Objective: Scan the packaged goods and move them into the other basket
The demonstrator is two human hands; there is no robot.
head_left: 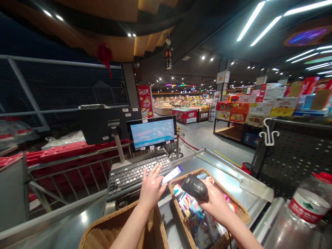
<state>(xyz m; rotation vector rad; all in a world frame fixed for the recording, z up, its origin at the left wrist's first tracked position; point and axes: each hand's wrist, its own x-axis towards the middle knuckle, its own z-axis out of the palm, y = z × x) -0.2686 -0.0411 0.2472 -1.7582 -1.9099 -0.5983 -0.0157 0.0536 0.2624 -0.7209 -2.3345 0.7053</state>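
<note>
My left hand (151,186) is over the right part of a black keyboard (137,174), its fingers stretched along the keys. Between its thumb and forefinger is the near end of a narrow white package with a blue end (172,175). My right hand (214,200) grips a black handheld barcode scanner (195,187), its head pointing left and toward the package. Under the scanner stands a wicker basket (178,216) filled with small colourful packaged goods (190,207), partly covered by my right hand and forearm. Another wicker basket (100,230) is below my left forearm.
Behind the keyboard stand a lit screen (153,133) and a dark monitor back (103,124). The metal counter (220,169) extends to the right. A large clear bottle with a red cap (311,200) is at the right edge, near a black perforated panel (293,152) with a white hook.
</note>
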